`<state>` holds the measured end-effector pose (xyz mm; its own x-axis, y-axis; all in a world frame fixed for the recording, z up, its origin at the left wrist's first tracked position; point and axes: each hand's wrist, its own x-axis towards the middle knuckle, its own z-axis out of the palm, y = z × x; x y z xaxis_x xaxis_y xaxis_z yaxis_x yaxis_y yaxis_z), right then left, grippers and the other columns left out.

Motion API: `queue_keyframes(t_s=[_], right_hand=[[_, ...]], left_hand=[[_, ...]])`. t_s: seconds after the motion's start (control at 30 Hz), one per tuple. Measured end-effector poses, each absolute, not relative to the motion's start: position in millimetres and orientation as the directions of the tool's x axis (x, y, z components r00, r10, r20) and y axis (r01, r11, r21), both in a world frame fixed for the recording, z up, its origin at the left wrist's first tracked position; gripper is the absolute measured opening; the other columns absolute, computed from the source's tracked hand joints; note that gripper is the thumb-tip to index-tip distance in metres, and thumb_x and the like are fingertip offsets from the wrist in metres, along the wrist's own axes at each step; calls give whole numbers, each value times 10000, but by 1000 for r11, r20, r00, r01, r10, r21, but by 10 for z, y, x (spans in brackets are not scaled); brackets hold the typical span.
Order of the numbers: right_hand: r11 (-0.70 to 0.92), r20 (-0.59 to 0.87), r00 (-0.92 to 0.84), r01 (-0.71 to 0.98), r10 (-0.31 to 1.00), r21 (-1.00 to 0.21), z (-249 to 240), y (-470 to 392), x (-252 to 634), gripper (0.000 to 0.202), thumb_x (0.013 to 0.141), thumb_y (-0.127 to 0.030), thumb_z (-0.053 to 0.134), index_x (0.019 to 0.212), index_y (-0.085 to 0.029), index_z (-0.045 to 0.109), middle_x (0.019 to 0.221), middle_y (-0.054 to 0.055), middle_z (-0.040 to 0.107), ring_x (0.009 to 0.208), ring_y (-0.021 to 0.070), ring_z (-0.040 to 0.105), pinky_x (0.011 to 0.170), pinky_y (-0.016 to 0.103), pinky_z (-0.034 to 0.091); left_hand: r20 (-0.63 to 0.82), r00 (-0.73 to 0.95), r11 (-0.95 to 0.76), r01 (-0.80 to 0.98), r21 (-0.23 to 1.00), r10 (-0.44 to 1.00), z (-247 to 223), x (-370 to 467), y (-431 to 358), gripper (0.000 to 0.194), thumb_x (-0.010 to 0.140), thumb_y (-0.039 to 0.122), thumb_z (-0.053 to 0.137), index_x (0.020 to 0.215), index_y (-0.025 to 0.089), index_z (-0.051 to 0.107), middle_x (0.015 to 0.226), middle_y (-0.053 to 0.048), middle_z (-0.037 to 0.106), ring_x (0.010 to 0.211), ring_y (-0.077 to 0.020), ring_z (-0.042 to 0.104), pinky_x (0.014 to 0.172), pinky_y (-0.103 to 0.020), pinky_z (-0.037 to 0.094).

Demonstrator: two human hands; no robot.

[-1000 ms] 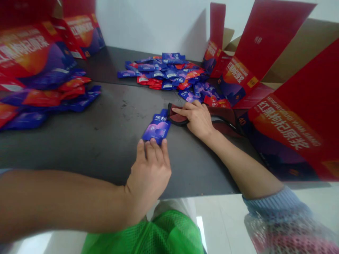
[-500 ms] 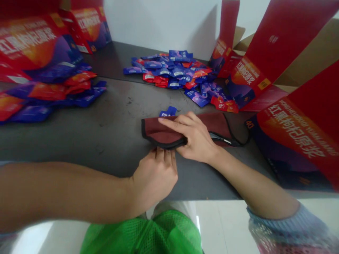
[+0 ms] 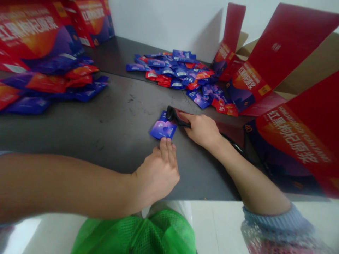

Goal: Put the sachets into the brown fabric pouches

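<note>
A blue-purple sachet (image 3: 163,127) lies flat on the grey table in front of me. My left hand (image 3: 160,169) has its fingers pressed together and curled down, gripping the sachet's near edge; the thumb is hidden. My right hand (image 3: 202,130) is closed on a maroon cloth with black edging (image 3: 230,132), which looks folded like a pouch. The cloth's bunched left end overlaps the sachet's upper right corner. Its right part stretches beneath my right hand and wrist towards the large red box, with a dark edge showing there.
A heap of blue and red sachets (image 3: 180,72) lies at the back, and another pile of sachets (image 3: 53,84) at the left. Open red boxes (image 3: 245,79) stand along the right, a large one (image 3: 296,137) closest. More red boxes (image 3: 37,33) stand back left.
My right hand has drawn the cloth to the right and lifted its left end, uncovering most of the sachet. My left hand has stayed nearly in place.
</note>
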<state>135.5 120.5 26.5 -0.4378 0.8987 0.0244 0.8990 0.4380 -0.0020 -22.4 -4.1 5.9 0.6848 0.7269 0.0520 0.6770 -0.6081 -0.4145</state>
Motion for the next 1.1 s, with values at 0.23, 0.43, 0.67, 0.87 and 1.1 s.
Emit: queue_keyframes(t_s=[0.23, 0.43, 0.67, 0.87, 1.1], right_hand=[[305, 174, -297, 952, 939, -18, 220, 1379, 1598, 500, 877, -242, 555, 1348, -316, 705, 1065, 101, 811, 970, 340, 756, 800, 430, 565], [748, 375, -666, 651, 645, -129, 185, 1143, 1523, 627, 756, -70, 522, 1308, -285, 726, 1043, 34, 804, 973, 226, 722, 822, 328, 514], [913, 298, -875, 307, 382, -269, 76, 1126, 1405, 608, 739, -61, 502, 1263, -246, 751, 993, 29, 810, 850, 190, 707, 774, 307, 465], [837, 113, -860, 441, 497, -323, 182, 1138, 1328, 567, 803, -108, 540, 1289, -328, 734, 1167, -21, 800, 975, 182, 732, 762, 283, 442], [797, 79, -793, 601, 605, -70, 220, 1241, 1216, 648, 842, -131, 558, 1440, -373, 613, 1175, 35, 794, 1024, 227, 733, 769, 318, 457]], left_hand=[[11, 682, -611, 662, -434, 731, 52, -201, -28, 504, 883, 84, 489, 1311, -147, 626, 1263, -454, 584, 1181, -491, 667, 740, -420, 629], [43, 680, -605, 678, -418, 732, 45, -209, -27, 477, 873, 72, 492, 1275, -120, 665, 1207, -422, 659, 1096, -439, 729, 718, -421, 616], [12, 712, -655, 653, -381, 702, 105, -220, -15, 344, 821, -14, 489, 977, 24, 794, 834, -235, 756, 677, -277, 721, 519, -331, 528], [-73, 693, -648, 624, -436, 717, 98, -187, -23, 442, 849, -11, 483, 1196, 0, 754, 1000, -295, 770, 781, -298, 764, 571, -342, 573], [-89, 585, -542, 670, -507, 806, 52, -136, -108, 555, 852, -17, 469, 1389, -90, 591, 1337, -393, 580, 1232, -427, 659, 783, -407, 650]])
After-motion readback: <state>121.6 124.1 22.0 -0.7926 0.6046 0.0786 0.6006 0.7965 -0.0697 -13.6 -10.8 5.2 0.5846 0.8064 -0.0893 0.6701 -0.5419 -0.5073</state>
